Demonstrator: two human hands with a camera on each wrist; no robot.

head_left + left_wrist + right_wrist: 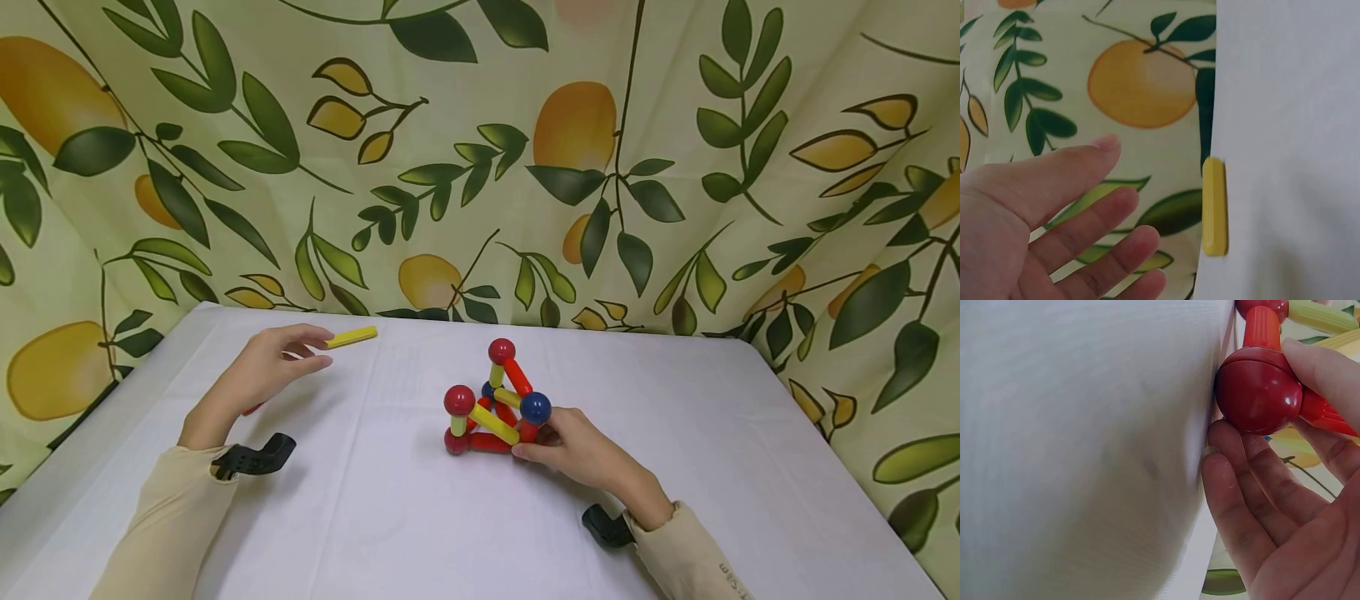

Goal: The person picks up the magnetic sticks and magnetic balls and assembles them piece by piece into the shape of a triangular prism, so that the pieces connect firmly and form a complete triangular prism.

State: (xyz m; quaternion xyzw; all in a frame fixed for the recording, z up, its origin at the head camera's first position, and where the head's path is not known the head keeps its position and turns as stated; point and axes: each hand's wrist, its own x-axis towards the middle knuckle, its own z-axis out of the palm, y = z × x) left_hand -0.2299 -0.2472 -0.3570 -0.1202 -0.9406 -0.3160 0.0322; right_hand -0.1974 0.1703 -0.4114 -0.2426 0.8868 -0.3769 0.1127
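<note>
A structure of red and yellow rods joined by red and blue balls [495,408] stands on the white table [390,517]. My right hand [536,446] grips its near right corner. In the right wrist view the thumb [1325,365] and curled fingers [1235,487] pinch a red ball [1259,394] with a red rod [1262,328] rising from it. My left hand [318,350] hovers with straight fingers, holding nothing, just short of a loose yellow rod [351,337]. That yellow rod [1214,206] lies at the table's far edge, apart from the left hand's fingertips [1129,194].
A leaf-and-fruit patterned cloth [480,150] hangs behind and beside the table. A small red piece [251,409] peeks out under my left hand. Black wrist camera mounts [255,458] sit at both sleeves.
</note>
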